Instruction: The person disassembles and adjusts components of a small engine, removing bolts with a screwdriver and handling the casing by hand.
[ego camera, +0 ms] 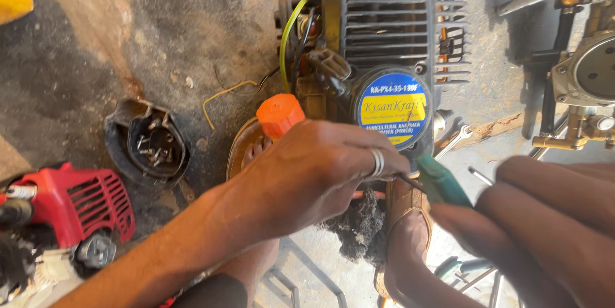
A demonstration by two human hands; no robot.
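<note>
Hands meet low in the head view, over a dusty concrete floor (192, 20). The left hand (314, 177), a silver ring on one finger, is curled shut around a screwdriver with a ribbed orange plastic handle (280, 114); the handle end sticks up out of the fist, and a thin dark metal shank shows past the knuckles, pointing toward the right hand. The right hand (544, 212) lies at the lower right, blurred, its fingers closed on a green-handled tool (442, 183) that touches the base of the engine.

The small grey petrol engine with a slotted plastic cover (384, 26) stands on the floor just beyond the hands, carrying a round blue and yellow label on its front and a yellow-green hose and dark wires on its left side. Bare feet in brown sandals (403, 218) rest beneath the hands, with a clump of dark fluff (362, 225) between them.

To the left, a black rounded cap with small metal parts inside (150, 141) lies apart from the engine, and a red slotted engine cover (80, 202) sits near the lower left edge. A brass pump assembly with a grey round plate (586, 84) lies at the right edge, well apart from the left hand.
</note>
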